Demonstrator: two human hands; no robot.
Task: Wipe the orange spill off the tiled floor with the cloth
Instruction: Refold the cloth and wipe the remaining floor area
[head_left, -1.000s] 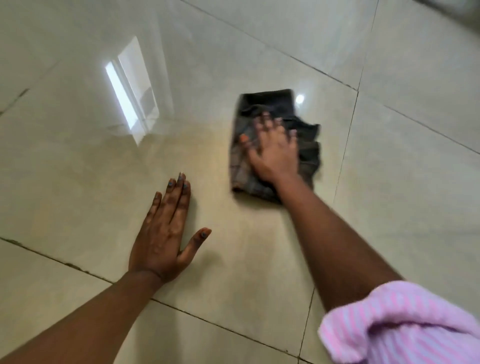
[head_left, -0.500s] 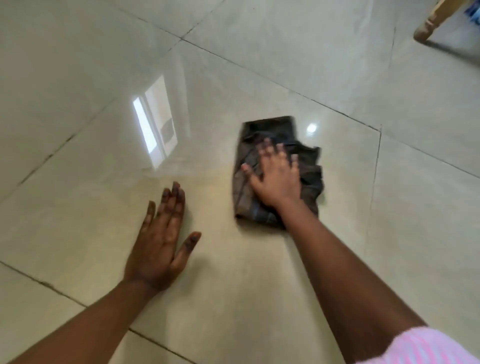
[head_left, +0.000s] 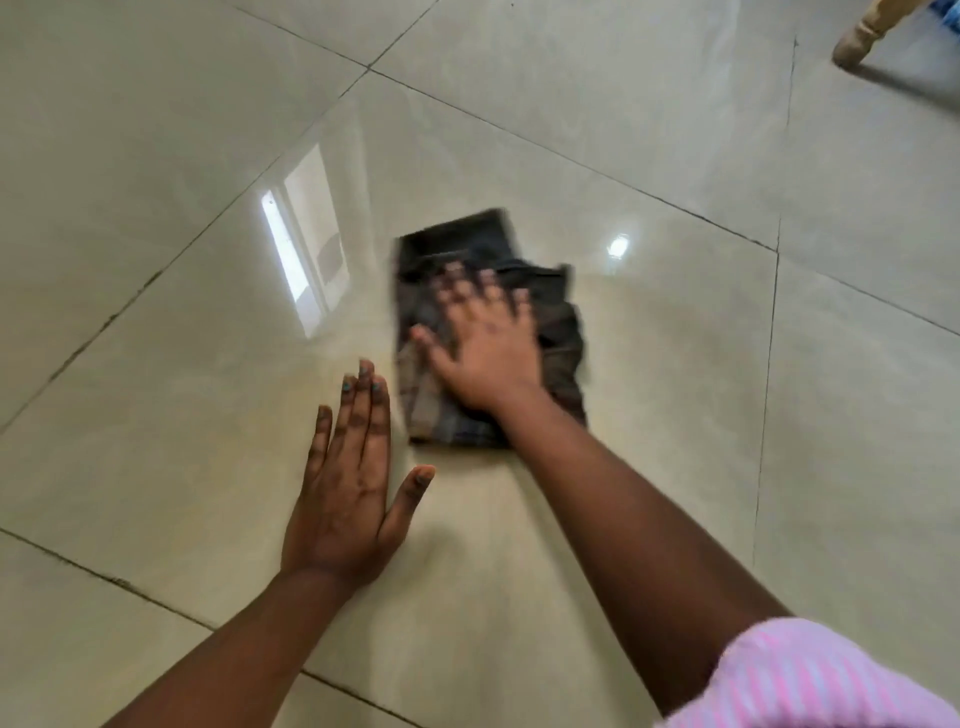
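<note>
My right hand (head_left: 488, 353) lies flat on the dark, checked, folded cloth (head_left: 563, 332), fingers spread and fairly straight, pressing down rather than curling round it; hand and cloth are blurred, so I judge them to be mid-stroke. My left hand (head_left: 345, 478) is planted palm-down on the glossy cream tiled floor (head_left: 675, 415), fingers straight and together, thumb out, holding nothing, its fingertips just beside the cloth's near left edge.

I cannot make out a distinct orange spill. There is only a faint warmer tint on the tile around and below the cloth, and whatever is left may be hidden under the fabric.

To do this stroke well, I would keep the palm's weight even across the cloth so the whole folded pad stays in contact, sweep in overlapping passes toward one side, and turn to a clean face if it starts smearing. The gloss will show streaks, so I would check the sheen against the bright window reflection (head_left: 304, 254) to the left.

A pale wooden furniture leg (head_left: 865, 36) stands well apart at the top right and should not interfere. The nearest obstacle is my own left hand, which limits any stroke toward it. Dark grout lines (head_left: 768, 395) cross the floor and could trap residue. A pink striped sleeve (head_left: 810, 680) shows at the lower right.
</note>
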